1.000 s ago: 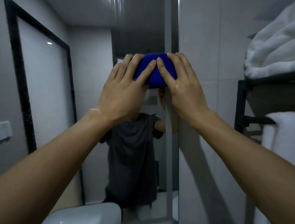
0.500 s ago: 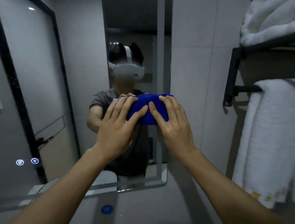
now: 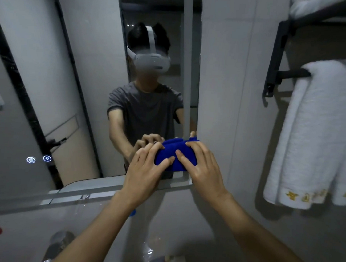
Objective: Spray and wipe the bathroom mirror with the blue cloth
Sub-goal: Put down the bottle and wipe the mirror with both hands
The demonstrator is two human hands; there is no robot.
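While both forearms reach up from the lower frame, we note left hand (image 3: 144, 169) and right hand (image 3: 201, 165) pressing straightened fingers flat on the blue cloth (image 3: 176, 153), against the mirror (image 3: 87, 77)'s lower right corner, centre frame; white towel (image 3: 314, 133) far right.

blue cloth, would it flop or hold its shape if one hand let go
The blue cloth looks soft and folded, so it would probably droop or unfold. It seems light: flat fingers of the left hand and right hand alone pin it against the mirror.
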